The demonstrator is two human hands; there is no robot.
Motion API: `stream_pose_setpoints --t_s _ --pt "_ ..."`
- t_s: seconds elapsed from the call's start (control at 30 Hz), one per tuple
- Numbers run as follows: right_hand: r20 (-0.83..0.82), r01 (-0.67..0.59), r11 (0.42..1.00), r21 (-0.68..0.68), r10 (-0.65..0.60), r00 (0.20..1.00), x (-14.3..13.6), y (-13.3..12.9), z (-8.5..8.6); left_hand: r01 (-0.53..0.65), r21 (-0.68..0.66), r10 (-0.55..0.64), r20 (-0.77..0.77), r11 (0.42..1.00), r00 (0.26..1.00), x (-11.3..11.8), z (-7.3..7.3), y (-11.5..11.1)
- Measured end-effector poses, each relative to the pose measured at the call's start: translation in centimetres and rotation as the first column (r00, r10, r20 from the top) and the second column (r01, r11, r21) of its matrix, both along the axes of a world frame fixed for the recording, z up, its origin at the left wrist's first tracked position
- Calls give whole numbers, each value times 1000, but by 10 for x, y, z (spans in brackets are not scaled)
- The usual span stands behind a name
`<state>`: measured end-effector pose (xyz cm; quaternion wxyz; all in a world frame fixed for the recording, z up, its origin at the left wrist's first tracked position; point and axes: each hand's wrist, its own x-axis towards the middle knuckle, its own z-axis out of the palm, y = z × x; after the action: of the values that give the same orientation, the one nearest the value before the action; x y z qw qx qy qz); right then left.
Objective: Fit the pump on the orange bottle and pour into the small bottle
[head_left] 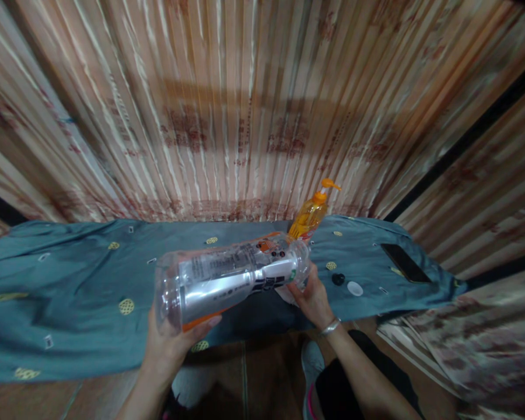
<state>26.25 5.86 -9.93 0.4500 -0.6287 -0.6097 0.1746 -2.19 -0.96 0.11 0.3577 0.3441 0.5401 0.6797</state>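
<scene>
A large clear plastic bottle (231,277) with a silver and orange label lies sideways in the air above the cloth. My left hand (170,335) is wrapped round its wide base end, thumb along the lower side. At the narrower right end, my right hand (308,294) grips near the neck, with a bracelet on the wrist. Something whitish (287,294) shows below the bottle beside my right fingers; what it is cannot be made out. Just behind the bottle's right end stands a yellow pump bottle (310,216) with an orange pump top.
A teal patterned cloth (87,280) covers the long surface. On its right side lie a small black object (338,279), a white disc (355,289) and a dark phone-like slab (405,262). Patterned curtains (245,116) hang behind. A shoe (312,361) shows on the floor.
</scene>
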Motion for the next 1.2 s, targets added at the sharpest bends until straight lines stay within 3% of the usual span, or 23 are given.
stream_pose_setpoints --t_s 0.17,1.2 --pt "-7 8 999 -35 -8 1000 1 0 -1 34 21 -36 94 999 995 -1 -2 1" --pt "0 12 999 -32 -12 1000 -1 -1 3 46 -12 -45 75 999 996 1 6 -1"
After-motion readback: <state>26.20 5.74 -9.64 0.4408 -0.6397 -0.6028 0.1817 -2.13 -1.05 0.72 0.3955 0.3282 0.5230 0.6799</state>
